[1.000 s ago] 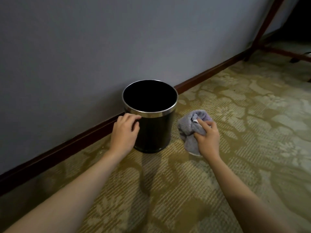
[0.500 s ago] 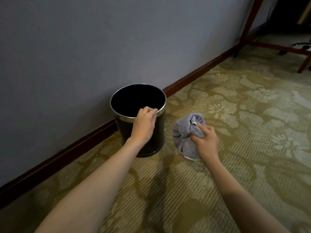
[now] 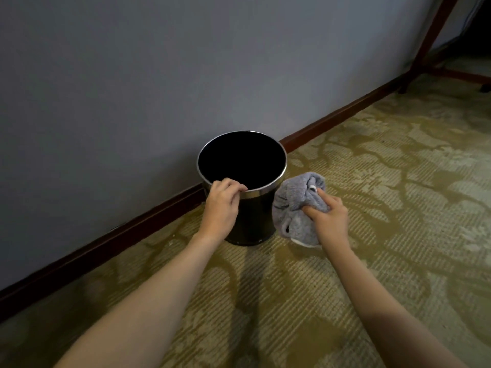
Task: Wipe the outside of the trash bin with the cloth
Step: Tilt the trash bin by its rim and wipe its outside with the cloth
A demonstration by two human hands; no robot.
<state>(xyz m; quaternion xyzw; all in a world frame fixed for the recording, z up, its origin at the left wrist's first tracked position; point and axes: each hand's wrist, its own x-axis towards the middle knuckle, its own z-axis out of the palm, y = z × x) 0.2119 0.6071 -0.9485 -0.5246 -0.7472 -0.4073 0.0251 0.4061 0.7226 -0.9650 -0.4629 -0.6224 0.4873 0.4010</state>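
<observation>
Head view, left to right. Left hand [image 3: 221, 205] curled over the near edge of the trash bin [image 3: 252, 216], fingertips hooked on the steel rim, palm against the dark outer wall below. Bin upright on the patterned carpet [image 3: 372, 208], close to the baseboard [image 3: 148, 221] and grey wall [image 3: 159, 75]. Looks light, thin-walled and stiff, likely to slide or tip under a sideways wipe, so best steadied at the rim, just where the grip sits. Glossy side probably slippery. Right of that grip, grey cloth [image 3: 295, 205] bunched in the closed right hand [image 3: 329, 219], soft and fluffy, touching or just beside the bin's wall; cannot tell which. Small white tag on the cloth, no legible writing; no brand visible on the bin.
</observation>
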